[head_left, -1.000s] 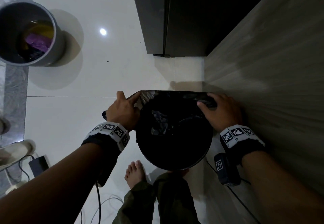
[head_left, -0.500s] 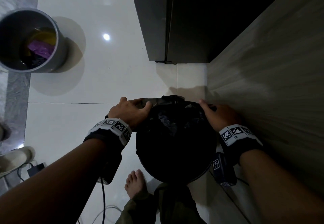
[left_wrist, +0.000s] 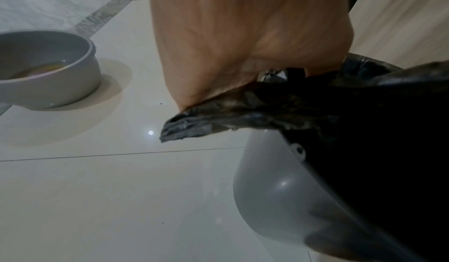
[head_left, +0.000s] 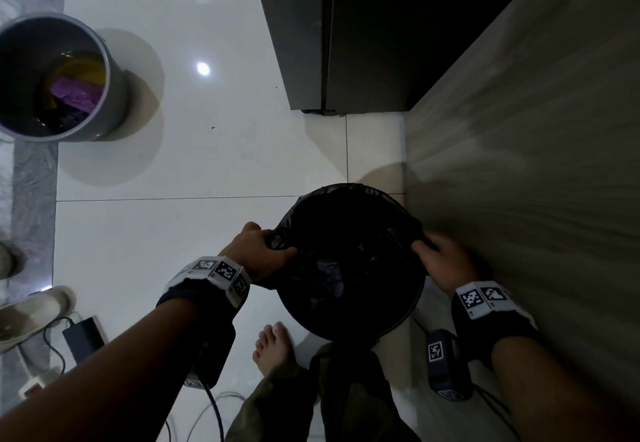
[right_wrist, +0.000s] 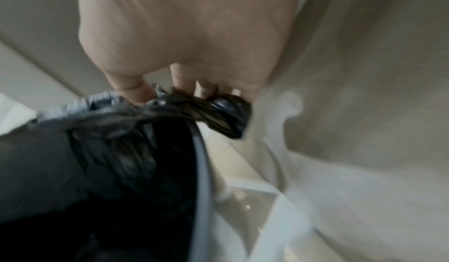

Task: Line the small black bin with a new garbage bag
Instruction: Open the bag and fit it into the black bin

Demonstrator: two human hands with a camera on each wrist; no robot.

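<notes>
Head view: left hand [head_left: 258, 251] and right hand [head_left: 441, 261] each grip bunched garbage bag [head_left: 346, 233] edge over the small black bin [head_left: 408, 310] on the floor. Uneven pulling would probably tear thin film or slip it inside.

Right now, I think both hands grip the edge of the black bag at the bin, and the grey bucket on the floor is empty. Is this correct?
Not quite. The grey bucket is not empty: the head view shows purple and yellow things inside it. The rest holds: the left hand and the right hand each grip the black bag at opposite sides of the bin.
</notes>
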